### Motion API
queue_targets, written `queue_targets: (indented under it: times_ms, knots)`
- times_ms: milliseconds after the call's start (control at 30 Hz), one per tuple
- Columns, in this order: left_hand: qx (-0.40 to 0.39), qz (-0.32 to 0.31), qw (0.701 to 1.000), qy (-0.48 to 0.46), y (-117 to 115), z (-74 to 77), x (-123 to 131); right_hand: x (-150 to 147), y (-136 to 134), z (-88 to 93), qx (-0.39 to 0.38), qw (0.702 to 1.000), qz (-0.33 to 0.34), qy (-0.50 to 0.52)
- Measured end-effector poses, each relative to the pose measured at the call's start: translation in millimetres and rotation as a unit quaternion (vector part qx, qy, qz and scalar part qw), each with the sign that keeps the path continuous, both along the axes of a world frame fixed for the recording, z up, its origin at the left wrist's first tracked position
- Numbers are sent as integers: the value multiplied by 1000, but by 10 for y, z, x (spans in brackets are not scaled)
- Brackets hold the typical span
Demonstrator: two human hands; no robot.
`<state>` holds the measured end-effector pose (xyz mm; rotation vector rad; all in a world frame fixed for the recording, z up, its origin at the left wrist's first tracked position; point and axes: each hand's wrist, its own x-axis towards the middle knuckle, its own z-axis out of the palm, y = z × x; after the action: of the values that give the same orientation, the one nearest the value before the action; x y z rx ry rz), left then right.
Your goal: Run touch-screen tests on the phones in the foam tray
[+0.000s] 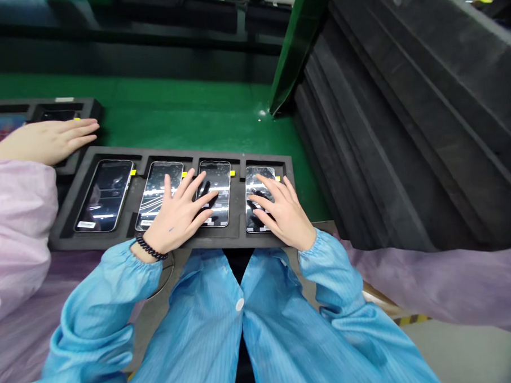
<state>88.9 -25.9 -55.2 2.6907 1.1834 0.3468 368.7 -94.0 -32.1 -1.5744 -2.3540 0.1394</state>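
A dark foam tray [66, 219] lies on the green belt in front of me with several phones face up in its slots. My left hand [178, 214], a black beaded band on its wrist, lies flat with fingers spread across the second phone [156, 193] and third phone [219, 184]. My right hand [282, 210] lies flat with fingers apart on the rightmost phone [257, 183]. The leftmost phone [105, 192] is untouched. Small yellow tabs sit at the phones' upper corners. Both my sleeves are blue.
A co-worker's hand [45, 141] in a pink sleeve rests flat on a second foam tray [86, 108] at the left. A tall stack of dark foam trays [405, 123] leans at the right. The green conveyor belt [184, 115] runs behind.
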Motion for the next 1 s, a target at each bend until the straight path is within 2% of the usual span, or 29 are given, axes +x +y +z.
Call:
queue_targets:
  times_ms: [300, 533, 800, 1000]
  knots:
    - [11, -29, 1000, 0, 31, -1, 167, 101, -115, -40, -16, 999, -39, 3]
    - [34, -14, 998, -41, -170, 108, -19, 23, -77, -82, -35, 999, -21, -9]
    - [-5, 30, 999, -14, -330, -38, -202, 66, -219, -76, -8, 1000, 5, 1]
    - [12, 23, 999, -27, -353, -28, -149, 176, -331, -48, 16, 999, -41, 29]
